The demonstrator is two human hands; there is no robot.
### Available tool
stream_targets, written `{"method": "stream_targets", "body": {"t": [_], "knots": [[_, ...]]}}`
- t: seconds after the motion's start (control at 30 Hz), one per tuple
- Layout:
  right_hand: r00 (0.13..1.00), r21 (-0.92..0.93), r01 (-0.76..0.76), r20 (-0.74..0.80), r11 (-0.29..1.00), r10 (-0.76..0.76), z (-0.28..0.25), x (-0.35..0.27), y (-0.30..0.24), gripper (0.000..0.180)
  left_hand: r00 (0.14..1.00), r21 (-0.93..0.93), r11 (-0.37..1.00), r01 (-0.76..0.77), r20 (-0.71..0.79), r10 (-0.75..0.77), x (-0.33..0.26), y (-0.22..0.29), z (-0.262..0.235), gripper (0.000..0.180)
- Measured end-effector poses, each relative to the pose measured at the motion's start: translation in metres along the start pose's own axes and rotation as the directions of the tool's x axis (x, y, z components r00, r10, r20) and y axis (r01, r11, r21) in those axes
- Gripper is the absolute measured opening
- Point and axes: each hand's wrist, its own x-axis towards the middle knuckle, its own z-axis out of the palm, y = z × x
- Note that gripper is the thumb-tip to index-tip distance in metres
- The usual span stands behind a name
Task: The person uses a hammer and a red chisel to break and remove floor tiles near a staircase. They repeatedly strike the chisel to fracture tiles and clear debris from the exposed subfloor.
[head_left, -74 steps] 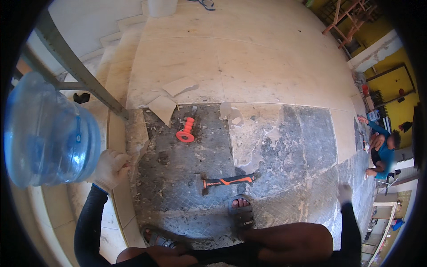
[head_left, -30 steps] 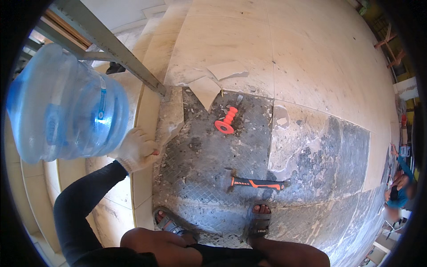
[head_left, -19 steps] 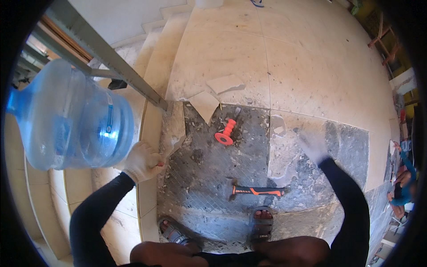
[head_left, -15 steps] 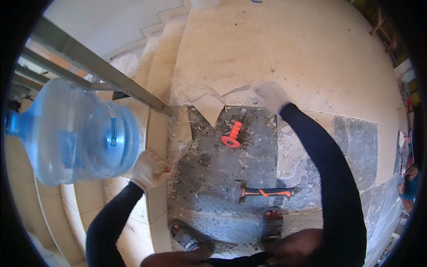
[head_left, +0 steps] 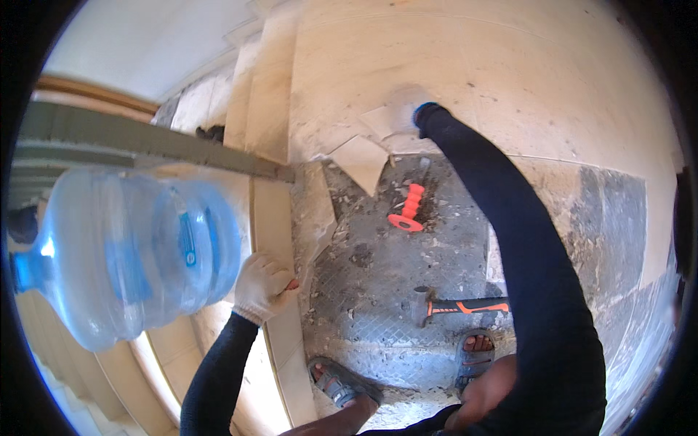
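Note:
My left hand [head_left: 265, 287], in a whitish knit glove, rests on the tiled ledge [head_left: 280, 330] with its fingers curled in. A small reddish tip shows at its fingers; I cannot make out what it is. My right hand [head_left: 407, 109] reaches far forward over broken tile pieces, smeared by motion, its fingers unclear. A loose pointed tile shard [head_left: 361, 161] lies beside it, overhanging the bare grey patch [head_left: 378, 254]. A chisel with an orange-red ribbed grip and round guard [head_left: 410, 207] lies on that patch. Nearer my feet lies a hammer with a black and orange handle [head_left: 465, 307].
A large blue clear water jug [head_left: 138, 254] lies on its side at the left, next to my left hand. Above it runs a grey metal rail [head_left: 145, 142]. Tiled steps [head_left: 163, 349] descend at the left. Beige floor tiles [head_left: 523, 73] stretch ahead; rubble is scattered around.
My right hand has moved left onto the broken tile pieces. My left hand stays on the ledge. The view has shifted, so things appear displaced in the picture.

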Motion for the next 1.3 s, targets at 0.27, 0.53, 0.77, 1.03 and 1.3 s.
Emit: {"method": "stream_targets", "body": {"t": [0.27,0.53,0.77,1.03,1.3], "knots": [[0.964,0.341,-0.169,-0.139,0.925,0.228,-0.069,-0.109,-0.055,0.028,0.997,-0.035,0.997,-0.068,-0.026,0.067,-0.014,-0.007,0.013,0.010],[0.546,0.299,-0.782,-0.093,0.546,0.833,-0.113,-0.598,-0.026,0.027,0.890,0.087,0.971,-0.221,0.425,0.165,-0.005,-0.087,0.026,0.085],[-0.862,-0.351,-0.270,-0.327,-0.897,0.387,-0.336,-1.170,-0.356,0.035,0.942,0.052,0.969,-0.243,0.249,0.223,0.061,-0.032,0.052,0.067],[-0.666,-0.107,-0.734,-0.084,-0.671,0.741,-0.206,-0.992,-0.285,0.037,0.958,0.041,0.969,-0.245,0.162,0.236,0.083,-0.011,0.059,0.046],[0.856,0.336,-0.507,0.303,0.794,0.418,-0.135,-0.454,-0.092,0.048,0.990,0.029,0.991,-0.131,-0.042,0.132,0.001,-0.005,0.005,0.026]]}}
